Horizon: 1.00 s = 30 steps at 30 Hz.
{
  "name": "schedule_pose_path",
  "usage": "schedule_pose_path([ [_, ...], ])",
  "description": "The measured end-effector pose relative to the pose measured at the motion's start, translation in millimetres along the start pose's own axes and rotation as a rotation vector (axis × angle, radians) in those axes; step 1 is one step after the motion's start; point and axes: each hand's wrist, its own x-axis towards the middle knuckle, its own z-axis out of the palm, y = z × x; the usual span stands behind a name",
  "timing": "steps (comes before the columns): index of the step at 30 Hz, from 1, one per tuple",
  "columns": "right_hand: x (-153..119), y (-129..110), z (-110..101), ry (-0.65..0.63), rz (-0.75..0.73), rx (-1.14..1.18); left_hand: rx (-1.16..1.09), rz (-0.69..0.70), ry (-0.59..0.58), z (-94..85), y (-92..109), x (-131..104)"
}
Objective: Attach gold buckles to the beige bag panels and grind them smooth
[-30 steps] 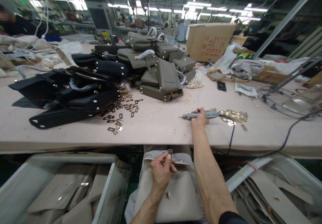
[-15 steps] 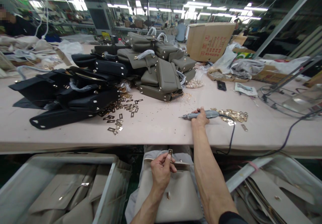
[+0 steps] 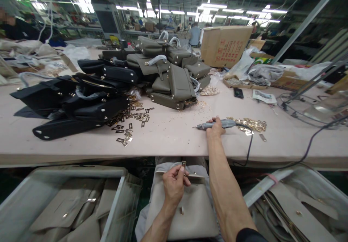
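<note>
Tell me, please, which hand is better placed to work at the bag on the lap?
Probably the left hand: it is over the bag, holding a metal plate. The right hand grips a tool over the table, farther away.

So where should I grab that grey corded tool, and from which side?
Grip the corded tool by its thick body, probably from above and the near side, where the right hand holds it: it lies crosswise, thin tip left, cable right.
</note>
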Motion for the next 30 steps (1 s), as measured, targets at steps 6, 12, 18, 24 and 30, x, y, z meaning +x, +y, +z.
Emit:
schedule_pose_path([
  [6,-18.6,-25.1,-6.5,-0.071,0.067,0.001,-0.006,-0.005,0.003,0.0,-1.8,3.0],
  [12,-75.9,-58.8,-50.6,-0.396,0.069,-0.069,-0.028,-0.061,0.007,5.8,4.3,0.3],
  [18,-156.5,-69.0,-81.2,-0.514,-0.072,-0.22,-0.054,-0.122,0.038,10.5,6.4,0.6],
  [24,-181.8,-57.1,-86.5,-0.581,-0.202,-0.261,-0.058,-0.111,0.032,12.1,6.5,0.4],
  [30,-184.1,-49.4,-86.7,-0.597,-0.181,-0.256,-0.064,-0.103,0.024,11.6,7.9,-0.3],
])
